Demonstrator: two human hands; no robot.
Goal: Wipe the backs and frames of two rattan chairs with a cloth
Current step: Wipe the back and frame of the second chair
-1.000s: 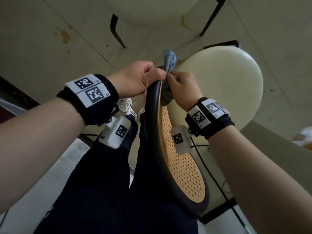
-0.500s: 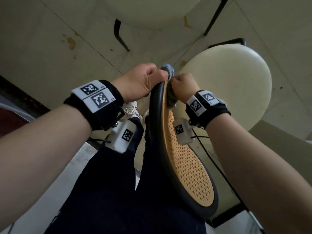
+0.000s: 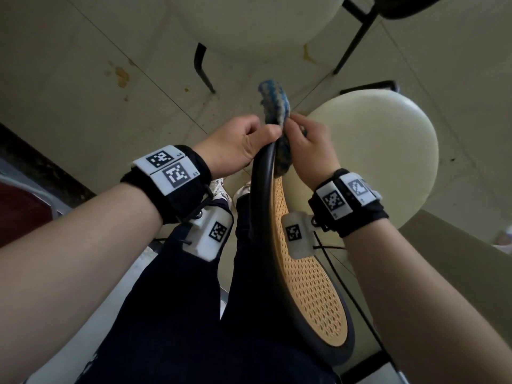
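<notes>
Both hands meet at the top of a chair back (image 3: pixel 310 295): honey-coloured woven cane in a smooth, rounded black frame (image 3: pixel 259 189). Left hand (image 3: pixel 238 146) curls round the frame; right hand (image 3: pixel 310 148) pinches a nubby blue-and-grey cloth (image 3: pixel 274 106) against its top edge.

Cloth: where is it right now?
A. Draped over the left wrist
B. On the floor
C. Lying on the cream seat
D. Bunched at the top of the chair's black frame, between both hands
D: the blue cloth sits at the top of the black frame, pinched by the right hand, with the left hand gripping the frame beside it.
</notes>
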